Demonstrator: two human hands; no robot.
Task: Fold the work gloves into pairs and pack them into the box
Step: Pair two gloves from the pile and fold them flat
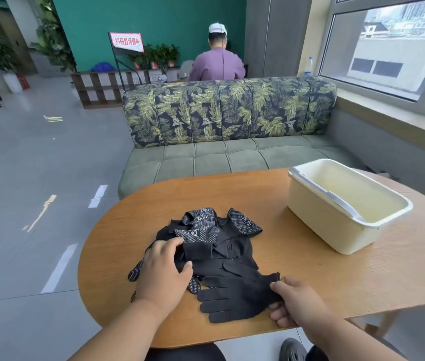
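A loose heap of several black work gloves [214,241] with white grip dots lies on the oval wooden table [310,277]. One black glove [234,295] is spread flat at the near side of the heap, fingers pointing left. My right hand [294,300] pinches this glove's cuff at its right end. My left hand [164,269] rests on the left part of the heap, fingers spread over the gloves and gripping nothing that I can see. A cream plastic box [318,212] stands at the table's far right with nothing visible inside.
Beyond the table's far edge stands a green sofa [219,157] with a leaf-print backrest. A person in a purple shirt [217,65] sits behind it, facing away. A window wall runs along the right. Grey floor lies to the left.
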